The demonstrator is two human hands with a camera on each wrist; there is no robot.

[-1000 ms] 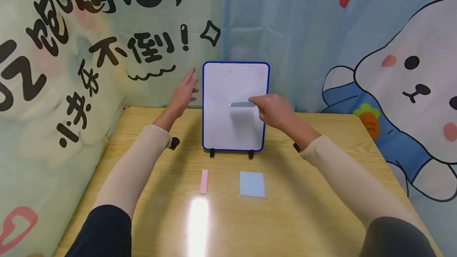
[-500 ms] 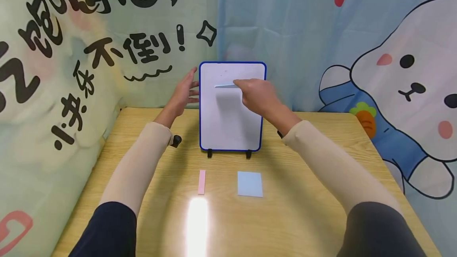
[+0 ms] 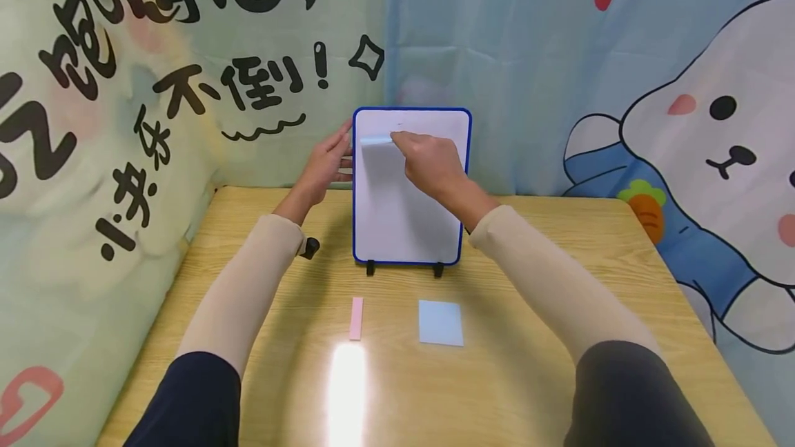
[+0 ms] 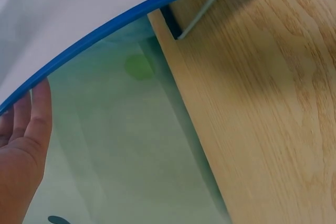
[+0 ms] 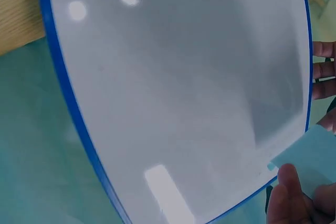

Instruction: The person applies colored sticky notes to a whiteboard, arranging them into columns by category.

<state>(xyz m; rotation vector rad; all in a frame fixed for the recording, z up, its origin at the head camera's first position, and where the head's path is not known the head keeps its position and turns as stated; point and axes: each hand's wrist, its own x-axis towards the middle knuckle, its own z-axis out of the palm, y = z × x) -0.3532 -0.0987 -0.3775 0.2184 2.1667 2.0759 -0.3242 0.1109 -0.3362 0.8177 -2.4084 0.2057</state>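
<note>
A small whiteboard (image 3: 404, 226) with a blue frame stands upright on two black feet. My left hand (image 3: 324, 165) rests against its left edge. In the left wrist view its fingers (image 4: 41, 111) are fairly straight and reach behind the blue rim. My right hand (image 3: 431, 163) pinches a light blue sticky note (image 3: 375, 139) before the board's upper left part. The right wrist view has this note (image 5: 310, 153) close to the board's corner, between thumb and fingers. Whether the paper touches the surface I cannot tell.
On the wooden table (image 3: 515, 371) lie a narrow pink strip (image 3: 356, 319) and a square light blue paper (image 3: 441, 323), both in front of the board. A printed curtain (image 3: 528, 74) hangs behind the table. Glare marks the table's front middle.
My right hand has carried the sticky note up and to the left across the board. The left hand has moved right, from beside the board to its left edge.
</note>
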